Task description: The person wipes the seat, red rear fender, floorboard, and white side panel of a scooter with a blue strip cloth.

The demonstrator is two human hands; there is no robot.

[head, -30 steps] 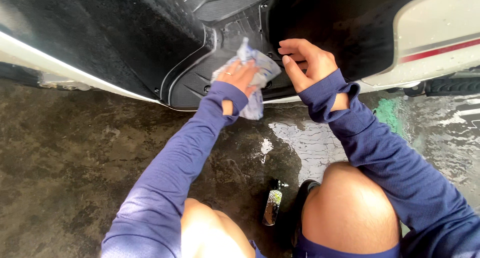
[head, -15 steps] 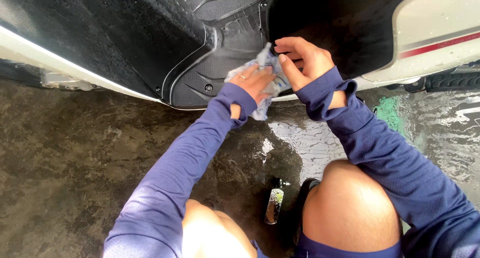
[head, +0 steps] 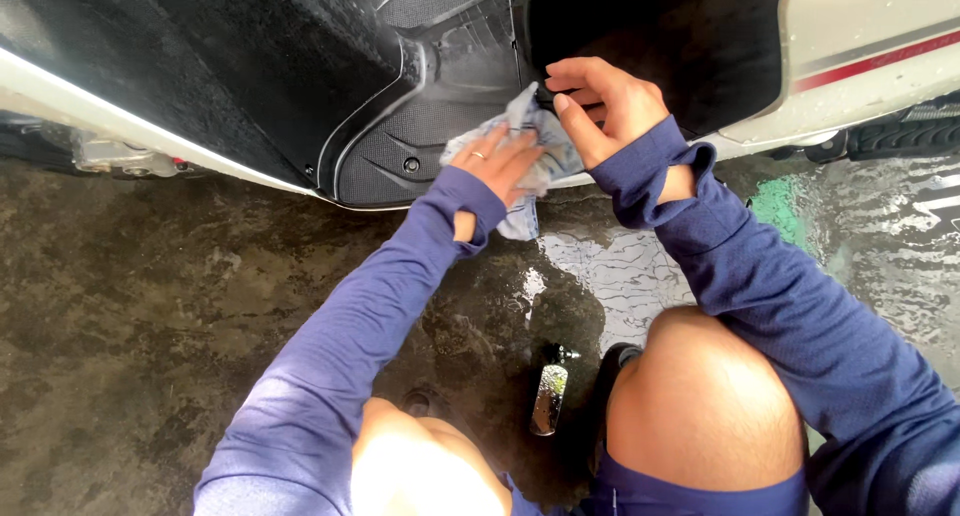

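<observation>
nearest the camera are the person's two bare knees, the left knee [head: 425, 471] low in the frame and the right knee [head: 705, 401] beside it, above dark blue shorts [head: 690, 496]. between the knees, on the wet concrete ground [head: 150, 306], lies a small dark bottle-like object [head: 549, 399], shiny with water; what it is exactly cannot be told. a puddle [head: 620, 271] shines on the ground just past it, and a patch of green paint [head: 785, 211] shows to the right.

both arms reach forward in purple long sleeves [head: 370, 326] with thumb holes. the left hand [head: 500, 161] lies flat, fingers spread a little, palm pressed onto a crumpled light blue-grey cloth [head: 530, 181]; a ring shows on one finger. the cloth sits against the lower edge of the scooter's black footboard panel [head: 400, 146], with a corner hanging down below the hand toward the ground. the right hand [head: 605, 106] is just beside the left, touching the upper part of the same cloth, its fingers curled and its thumb pointing down, pinching at the cloth or at the black panel edge there; which of the two it grips cannot be told.

farther off, the textured black floor mat area [head: 200, 66] of the scooter stretches to the left, edged by a white body trim [head: 120, 131]. to the right runs a white side panel with a red stripe [head: 880, 46].
</observation>
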